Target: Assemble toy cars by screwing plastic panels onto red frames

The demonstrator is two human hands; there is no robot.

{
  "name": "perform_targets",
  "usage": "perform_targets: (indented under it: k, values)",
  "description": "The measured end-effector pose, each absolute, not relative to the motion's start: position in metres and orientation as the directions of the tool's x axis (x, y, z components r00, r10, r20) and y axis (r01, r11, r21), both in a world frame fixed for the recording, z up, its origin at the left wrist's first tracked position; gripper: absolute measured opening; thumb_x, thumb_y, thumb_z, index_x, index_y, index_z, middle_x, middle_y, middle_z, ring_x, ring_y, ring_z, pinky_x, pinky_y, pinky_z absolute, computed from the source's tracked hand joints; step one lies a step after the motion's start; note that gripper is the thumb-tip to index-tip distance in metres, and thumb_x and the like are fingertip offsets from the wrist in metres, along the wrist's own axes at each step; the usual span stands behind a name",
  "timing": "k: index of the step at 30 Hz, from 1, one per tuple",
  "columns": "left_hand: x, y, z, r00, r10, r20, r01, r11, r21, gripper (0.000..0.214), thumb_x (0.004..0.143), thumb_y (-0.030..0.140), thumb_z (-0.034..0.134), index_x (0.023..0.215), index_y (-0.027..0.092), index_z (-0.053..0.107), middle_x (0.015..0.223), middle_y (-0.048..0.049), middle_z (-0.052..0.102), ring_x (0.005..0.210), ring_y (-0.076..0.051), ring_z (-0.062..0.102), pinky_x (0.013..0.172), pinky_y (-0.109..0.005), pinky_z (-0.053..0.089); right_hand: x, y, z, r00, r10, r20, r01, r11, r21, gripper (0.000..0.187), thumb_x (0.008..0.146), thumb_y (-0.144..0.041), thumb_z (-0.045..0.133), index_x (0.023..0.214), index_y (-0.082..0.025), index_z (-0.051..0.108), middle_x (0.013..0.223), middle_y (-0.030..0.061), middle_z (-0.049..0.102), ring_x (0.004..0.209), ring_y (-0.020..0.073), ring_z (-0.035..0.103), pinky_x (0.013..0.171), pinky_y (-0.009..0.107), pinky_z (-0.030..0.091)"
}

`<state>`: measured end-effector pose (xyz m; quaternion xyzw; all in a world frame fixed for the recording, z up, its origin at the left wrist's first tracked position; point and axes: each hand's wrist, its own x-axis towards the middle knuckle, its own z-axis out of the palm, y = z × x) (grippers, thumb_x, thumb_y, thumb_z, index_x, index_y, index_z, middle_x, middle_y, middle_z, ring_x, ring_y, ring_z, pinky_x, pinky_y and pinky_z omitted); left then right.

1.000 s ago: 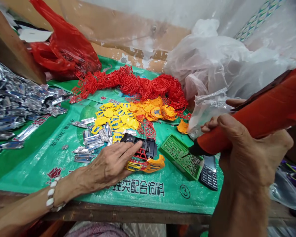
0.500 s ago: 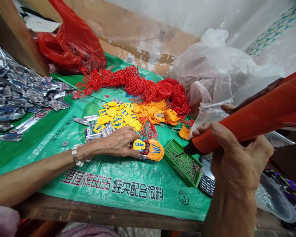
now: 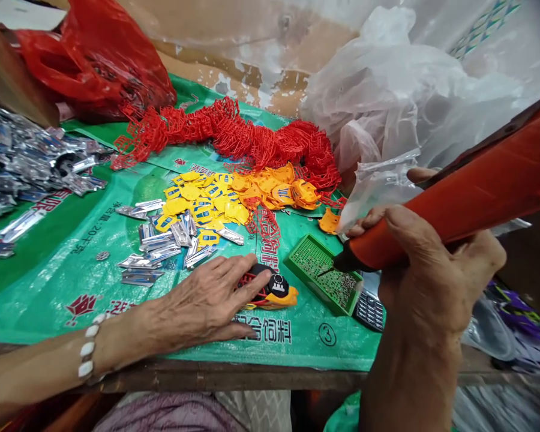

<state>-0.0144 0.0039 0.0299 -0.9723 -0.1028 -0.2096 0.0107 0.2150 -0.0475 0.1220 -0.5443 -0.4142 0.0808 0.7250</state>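
My left hand point(image 3: 211, 294), with a white bead bracelet at the wrist, has its fingers over a toy car point(image 3: 284, 295) on the green sheet. The car lies tipped, a black wheel facing up and orange body beneath; my hand hides its rear. In my right hand point(image 3: 432, 282) is a red-orange electric screwdriver point(image 3: 472, 186). Its thin bit points down into a green basket point(image 3: 317, 273) of small screws, close above them. Whether a screw sits on the tip is too small to tell.
Behind lie yellow pieces point(image 3: 198, 195), orange body shells point(image 3: 274, 186), silver parts point(image 3: 162, 243) and red frames point(image 3: 270, 144). A red bag point(image 3: 103, 66) stands at back left, clear plastic bags point(image 3: 400, 96) at back right. A keypad device point(image 3: 369, 309) is beside the basket.
My left hand has turned the toy car from top-up onto its side, wheel upward, and drawn it nearer the front. The screwdriver bit remains over the basket. The view has shifted slightly.
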Motion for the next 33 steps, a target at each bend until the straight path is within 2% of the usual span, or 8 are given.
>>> perform_targets:
  k: [3,7,10,18,21,24,28,33]
  values:
    - [-0.013,0.001,0.033,0.882,0.244,0.404,0.217,-0.97,0.111,0.04,0.099,0.03,0.056,0.133,0.011,0.047,0.125,-0.0185,0.062,0.109,-0.028,0.063,0.088,-0.04,0.055,0.214,-0.048,0.123,0.625,0.587,0.515,0.317,0.411,-0.854,0.034,0.065,-0.026,0.084,0.096,-0.016,0.072,0.067,0.0,0.064,0.05,0.0182,0.064,0.049,0.035,0.054]
    - [-0.008,0.008,0.035,0.882,0.321,0.346,0.22,-0.928,0.299,0.05,0.092,0.032,0.064,0.134,0.011,0.046,0.121,-0.0153,0.063,0.107,-0.027,0.063,0.09,-0.04,0.055,0.212,-0.047,0.123,0.61,0.59,0.53,0.329,0.42,-0.846,0.042,0.065,-0.026,0.082,0.104,-0.017,0.072,0.064,-0.0013,0.063,0.048,0.0177,0.063,0.046,0.033,0.052]
    - [-0.005,0.015,0.037,0.896,0.317,0.31,0.182,-0.901,0.393,0.042,0.087,0.03,0.069,0.123,0.014,0.055,0.113,-0.0115,0.063,0.097,-0.024,0.063,0.082,-0.034,0.056,0.21,-0.047,0.124,0.623,0.604,0.496,0.325,0.377,-0.867,0.048,0.063,-0.029,0.083,0.108,-0.019,0.071,0.068,-0.0017,0.064,0.05,0.0182,0.065,0.046,0.033,0.053]
    - [-0.002,0.017,0.04,0.886,0.345,0.311,0.161,-0.856,0.492,0.031,0.083,0.024,0.068,0.112,0.015,0.06,0.104,-0.0074,0.063,0.089,-0.022,0.062,0.078,-0.032,0.054,0.215,-0.036,0.131,0.617,0.56,0.553,0.364,0.42,-0.831,0.044,0.06,-0.028,0.083,0.101,-0.019,0.072,0.067,-0.0014,0.064,0.052,0.0184,0.064,0.052,0.037,0.055]
    - [-0.005,0.019,0.039,0.917,0.336,0.217,0.18,-0.83,0.527,0.037,0.086,0.028,0.068,0.119,0.016,0.058,0.111,-0.0093,0.062,0.093,-0.023,0.062,0.079,-0.031,0.052,0.223,-0.031,0.139,0.608,0.529,0.592,0.404,0.436,-0.804,0.037,0.057,-0.027,0.084,0.091,-0.018,0.071,0.068,-0.0002,0.066,0.056,0.0179,0.065,0.057,0.038,0.057]
    - [-0.006,0.021,0.039,0.935,0.334,0.117,0.212,-0.794,0.57,0.047,0.088,0.036,0.069,0.129,0.018,0.055,0.116,-0.0089,0.063,0.096,-0.023,0.063,0.083,-0.032,0.05,0.228,-0.029,0.15,0.553,0.57,0.608,0.394,0.464,-0.793,0.028,0.06,-0.026,0.08,0.086,-0.018,0.072,0.067,-0.0004,0.065,0.059,0.0166,0.064,0.058,0.036,0.058]
    - [-0.001,0.019,0.037,0.905,0.421,0.058,0.309,-0.744,0.593,0.061,0.077,0.048,0.077,0.129,0.021,0.06,0.109,-0.0073,0.068,0.093,-0.028,0.067,0.078,-0.034,0.051,0.228,-0.029,0.161,0.507,0.616,0.603,0.355,0.488,-0.797,0.021,0.067,-0.024,0.079,0.085,-0.021,0.069,0.059,-0.0047,0.06,0.05,0.0135,0.058,0.048,0.031,0.054]
    - [0.006,0.01,0.035,0.859,0.509,-0.044,0.379,-0.577,0.724,0.064,0.079,0.045,0.074,0.138,0.028,0.058,0.121,-0.0064,0.071,0.101,-0.029,0.069,0.087,-0.039,0.053,0.231,-0.034,0.145,0.505,0.634,0.585,0.31,0.5,-0.809,0.024,0.071,-0.025,0.081,0.085,-0.02,0.063,0.06,-0.0064,0.062,0.044,0.014,0.059,0.04,0.03,0.051]
